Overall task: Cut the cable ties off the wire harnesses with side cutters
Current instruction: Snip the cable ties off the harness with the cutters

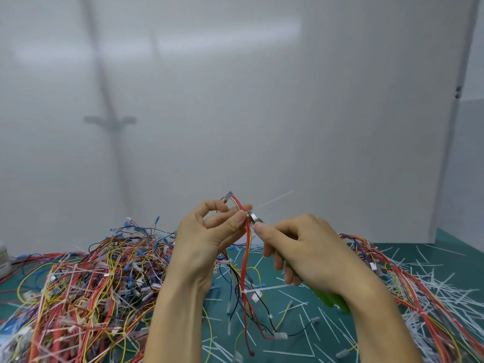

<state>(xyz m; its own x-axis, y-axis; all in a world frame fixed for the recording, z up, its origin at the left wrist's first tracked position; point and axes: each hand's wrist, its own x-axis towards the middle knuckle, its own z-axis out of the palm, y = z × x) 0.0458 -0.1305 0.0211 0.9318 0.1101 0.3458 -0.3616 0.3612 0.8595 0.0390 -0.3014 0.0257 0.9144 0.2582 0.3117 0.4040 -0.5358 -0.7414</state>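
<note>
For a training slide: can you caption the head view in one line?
The left hand pinches a wire harness while the right hand sets green-handled side cutters to its cable tie.

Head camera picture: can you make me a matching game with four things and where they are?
Things:
1 side cutters
2 red wire harness
3 tangled wire pile
4 cut cable ties

Places:
A scattered on the right side of the mat
B pinched by the left hand
C gripped by the right hand
D heaped on the left

Pairs: 1-C, 2-B, 3-D, 4-A.
</note>
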